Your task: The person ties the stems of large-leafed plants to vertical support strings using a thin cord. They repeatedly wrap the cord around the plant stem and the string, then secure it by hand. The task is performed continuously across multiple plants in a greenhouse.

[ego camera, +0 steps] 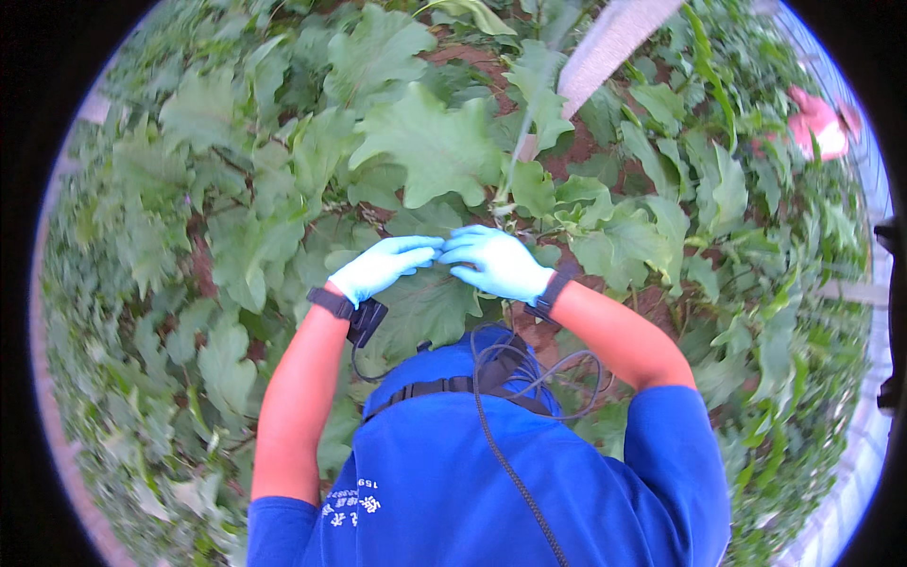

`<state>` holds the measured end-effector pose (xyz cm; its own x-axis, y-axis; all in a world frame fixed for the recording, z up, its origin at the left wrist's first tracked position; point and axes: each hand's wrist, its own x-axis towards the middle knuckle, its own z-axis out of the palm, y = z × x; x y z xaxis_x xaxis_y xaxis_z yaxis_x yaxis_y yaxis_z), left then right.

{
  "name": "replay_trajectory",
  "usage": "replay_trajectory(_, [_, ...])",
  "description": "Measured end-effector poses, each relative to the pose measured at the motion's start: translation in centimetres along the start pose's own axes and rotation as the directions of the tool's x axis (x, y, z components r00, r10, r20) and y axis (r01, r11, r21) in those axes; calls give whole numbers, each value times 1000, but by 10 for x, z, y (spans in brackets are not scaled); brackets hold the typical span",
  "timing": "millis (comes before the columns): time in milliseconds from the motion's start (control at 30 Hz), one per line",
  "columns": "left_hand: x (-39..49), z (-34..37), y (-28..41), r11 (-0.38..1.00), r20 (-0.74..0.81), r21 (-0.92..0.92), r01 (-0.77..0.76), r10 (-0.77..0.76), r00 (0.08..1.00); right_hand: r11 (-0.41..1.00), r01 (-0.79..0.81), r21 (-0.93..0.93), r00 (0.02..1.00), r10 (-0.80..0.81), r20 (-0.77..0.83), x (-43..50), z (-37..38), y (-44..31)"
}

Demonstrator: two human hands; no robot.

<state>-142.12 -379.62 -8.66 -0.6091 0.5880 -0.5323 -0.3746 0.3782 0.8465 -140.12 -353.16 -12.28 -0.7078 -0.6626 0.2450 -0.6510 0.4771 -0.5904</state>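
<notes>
My left hand (387, 266), in a light blue glove, reaches in from the left over the foliage with its fingers stretched and close together. My right hand (499, 262), gloved the same way, comes from the right with fingers bent and slightly spread. The fingertips of both hands meet or overlap, and whatever may be between them is hidden. Below them lies a broad lobed leaf (425, 312), apparently eggplant. Another large leaf (429, 145) spreads just beyond the hands. A plant stem (502, 212) with a pale string (523, 145) rising from it stands beside my right hand.
Dense leafy plants (248, 234) surround me, with reddish soil (471, 60) between them. A pale post or strip (609, 49) slants at the upper right. Loose cables (560, 368) hang at my waist. Another person (818, 127) in pink is at the far right.
</notes>
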Motion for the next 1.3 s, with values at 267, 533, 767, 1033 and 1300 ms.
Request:
replay_trajectory(267, [35,16,-10,950,29,301,-84,79,996,929,-357,103,721,344,-602,-25,-62,-24])
replay_trajectory(533, [54,21,32,914,-66,384,-131,169,983,932,-359,42,857,347,-380,-34,-48,-12])
replay_trajectory(767, [98,51,45,927,-52,366,-77,103,993,981,-184,-59,975,175,-138,-41,-31,-8])
replay_trajectory(1033, [113,67,11,927,-233,371,-57,152,960,526,-542,656,637,766,-88,-62,-33,5])
replay_trajectory(1300, [128,72,-7,877,-76,477,60,-27,997,598,-677,429,618,779,-111,-58,-27,27])
